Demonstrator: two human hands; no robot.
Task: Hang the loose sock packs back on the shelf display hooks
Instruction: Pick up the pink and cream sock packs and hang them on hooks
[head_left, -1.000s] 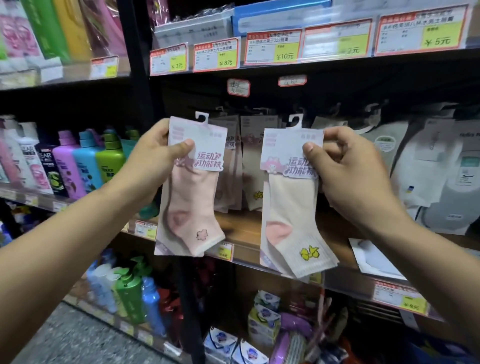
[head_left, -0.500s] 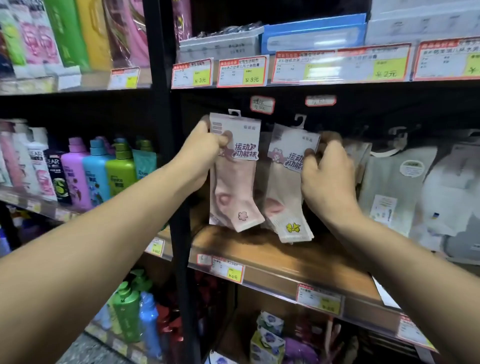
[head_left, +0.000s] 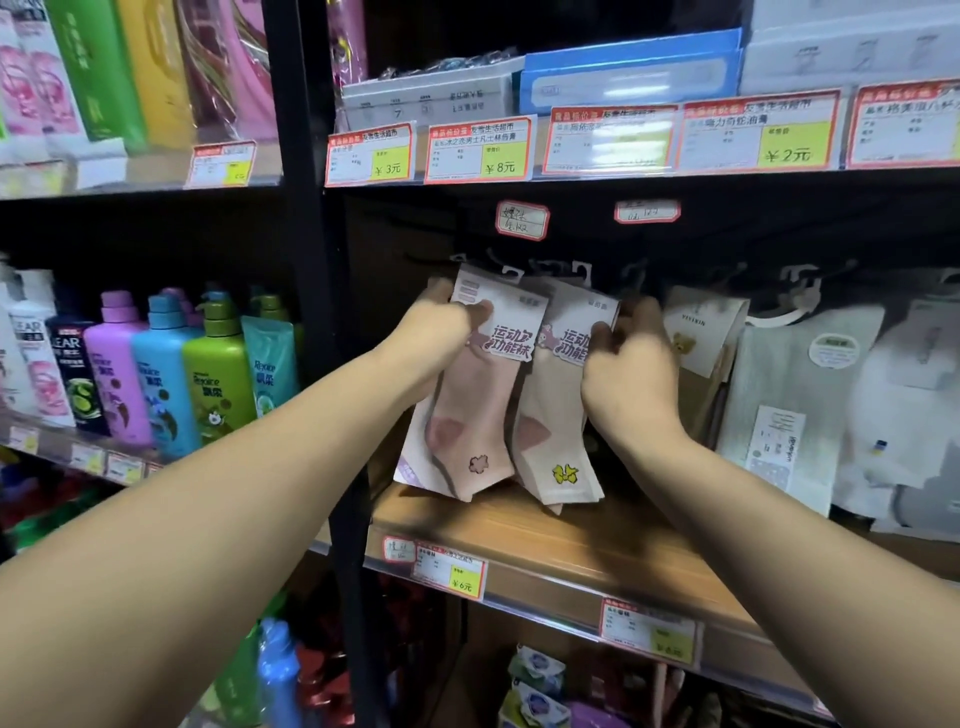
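Shop shelf, left hand pinching pink sock pack, right hand gripping cream sock pack

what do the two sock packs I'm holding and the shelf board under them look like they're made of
Pink sock pack and cream sock pack: soft knit fabric, judging by the ribbed cuff edges, each with a matte white paper or card header. Shelf board: looks like wood or wood-grain laminate, tan with streaks; which one is unclear.

A wooden shelf with price tags on its front edge crosses the middle of the frame, the toes of hanging sock packs brushing its surface.
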